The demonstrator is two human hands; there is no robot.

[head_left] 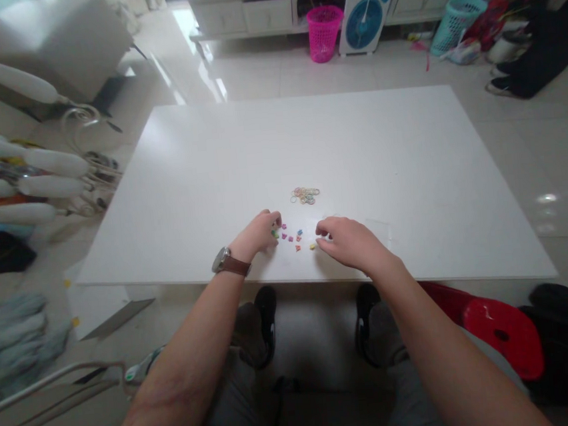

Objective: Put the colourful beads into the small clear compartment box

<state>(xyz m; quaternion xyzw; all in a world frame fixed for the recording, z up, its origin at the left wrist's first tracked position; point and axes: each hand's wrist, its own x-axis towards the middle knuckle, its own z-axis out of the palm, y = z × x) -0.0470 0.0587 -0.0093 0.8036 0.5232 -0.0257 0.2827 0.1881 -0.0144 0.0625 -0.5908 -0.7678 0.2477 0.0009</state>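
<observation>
Several small coloured pieces lie between my hands near the front edge of a white table (pixel 307 137). Among them are a blue piece (pixel 300 232), an orange piece (pixel 298 248) and a yellow piece (pixel 312 246). My left hand (pixel 262 232), with a watch at the wrist, is at their left with curled fingers beside a green piece (pixel 275 234); whether it grips anything is hidden. My right hand (pixel 344 239) is just right of the yellow piece, thumb and fingers apart, nothing visible between them. Beyond the pieces is a loose pile of thin coloured rings (pixel 306 195).
A clear, flat transparent item (pixel 379 229) lies right of my right hand. A red stool (pixel 501 336) stands below the table's right front edge. Past the far edge are a pink basket (pixel 325 33) and a blue fan (pixel 366 19).
</observation>
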